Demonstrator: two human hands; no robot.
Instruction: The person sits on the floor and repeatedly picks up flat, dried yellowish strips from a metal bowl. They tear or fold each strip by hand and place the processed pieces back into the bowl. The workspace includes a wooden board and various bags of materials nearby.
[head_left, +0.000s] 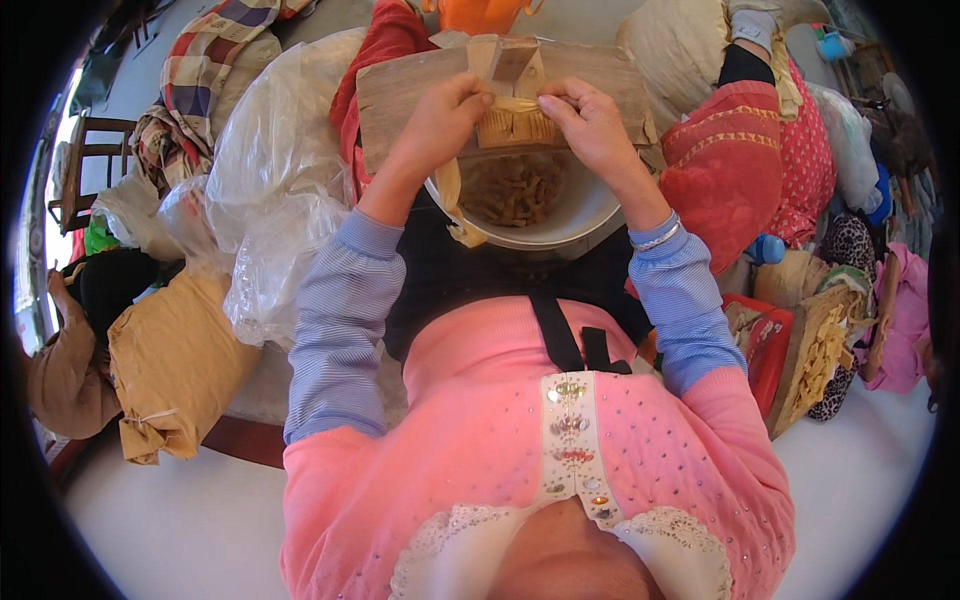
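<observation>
My left hand (452, 109) and my right hand (583, 120) pinch a pale yellow, flexible strip (514, 105) and stretch it between them. It lies across the top of a small block with a row of dark slits or teeth (516, 133), fixed at the near edge of a wooden board (416, 71). A loose tail of yellow strip (448, 184) hangs below my left hand over the basin's rim. Under the board's near edge sits a pale, round basin (551, 241) holding many short brownish pieces (517, 196). A wooden peg (514, 57) rises behind the block.
Clear plastic bags (277, 150) and a wrapped brown bundle (180, 360) lie to my left. An orange container (480, 15) stands beyond the board. Another person's red-clothed leg (727, 150) is at right, near a tray of yellow strips (817, 360).
</observation>
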